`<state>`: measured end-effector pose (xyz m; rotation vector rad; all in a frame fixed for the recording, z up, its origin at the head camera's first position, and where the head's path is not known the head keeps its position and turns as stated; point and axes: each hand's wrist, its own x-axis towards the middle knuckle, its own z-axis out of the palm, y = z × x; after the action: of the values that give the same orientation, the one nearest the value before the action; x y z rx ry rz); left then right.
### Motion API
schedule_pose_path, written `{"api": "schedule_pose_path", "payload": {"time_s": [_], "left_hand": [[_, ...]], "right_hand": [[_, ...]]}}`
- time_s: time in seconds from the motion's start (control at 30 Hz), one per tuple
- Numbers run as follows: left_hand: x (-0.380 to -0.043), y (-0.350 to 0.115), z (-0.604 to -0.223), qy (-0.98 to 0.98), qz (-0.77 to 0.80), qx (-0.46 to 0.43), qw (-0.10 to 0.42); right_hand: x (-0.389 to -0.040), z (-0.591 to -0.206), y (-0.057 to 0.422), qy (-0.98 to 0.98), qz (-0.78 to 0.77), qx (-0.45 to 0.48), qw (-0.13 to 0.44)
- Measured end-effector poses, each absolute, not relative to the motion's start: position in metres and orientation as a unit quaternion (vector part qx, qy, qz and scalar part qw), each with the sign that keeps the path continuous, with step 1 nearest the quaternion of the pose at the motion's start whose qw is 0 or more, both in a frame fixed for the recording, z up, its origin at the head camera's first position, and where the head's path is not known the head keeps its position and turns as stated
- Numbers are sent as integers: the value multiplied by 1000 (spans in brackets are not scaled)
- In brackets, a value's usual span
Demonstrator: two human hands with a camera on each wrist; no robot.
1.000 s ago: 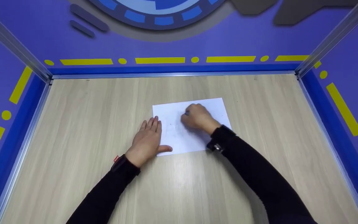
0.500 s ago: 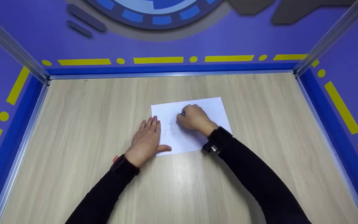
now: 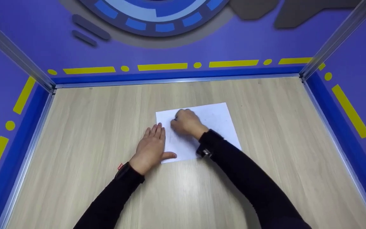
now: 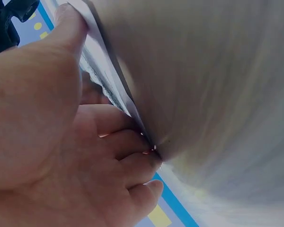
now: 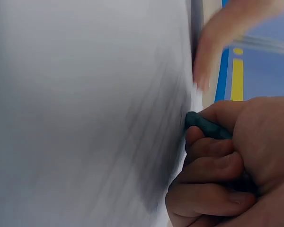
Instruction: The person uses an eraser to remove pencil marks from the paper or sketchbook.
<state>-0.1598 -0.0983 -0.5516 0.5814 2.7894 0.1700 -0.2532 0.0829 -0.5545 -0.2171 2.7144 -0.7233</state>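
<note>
A white sheet of paper (image 3: 219, 122) lies on the table, faint grey marks and specks on its face. My left hand (image 3: 150, 147) rests flat along its left edge, fingers straight and thumb spread over the lower left corner. Over the upper left part of the sheet is my right hand (image 3: 186, 122), curled into a fist. In the right wrist view that fist grips a small dark teal lump (image 5: 207, 126), most of it hidden in the palm; I cannot tell its kind. Streaky grey smudges cover the paper (image 5: 75, 94) beside the fist.
The wood-grain table (image 3: 106, 108) is bounded by a metal rail (image 3: 170, 81) and blue-purple panels (image 3: 132, 57) with yellow marks at the back and both sides. Black sleeves and wrist straps cover both forearms.
My right hand has slid left across the paper, nearer the left hand. The left hand keeps its place on the paper's edge. The head view has shifted slightly.
</note>
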Motion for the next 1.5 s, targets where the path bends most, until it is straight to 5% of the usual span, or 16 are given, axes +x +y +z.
{"api": "schedule_pose_path", "payload": {"time_s": [0.43, 1.03, 1.5], "left_hand": [[-161, -95, -548, 965, 39, 202, 165], [-159, -96, -550, 966, 54, 208, 146], [-159, -96, -547, 965, 41, 205, 155]], "right_hand": [[-249, -551, 176, 955, -259, -57, 131], [-257, -553, 65, 957, -248, -75, 129], [-254, -558, 214, 949, -296, -17, 105]]}}
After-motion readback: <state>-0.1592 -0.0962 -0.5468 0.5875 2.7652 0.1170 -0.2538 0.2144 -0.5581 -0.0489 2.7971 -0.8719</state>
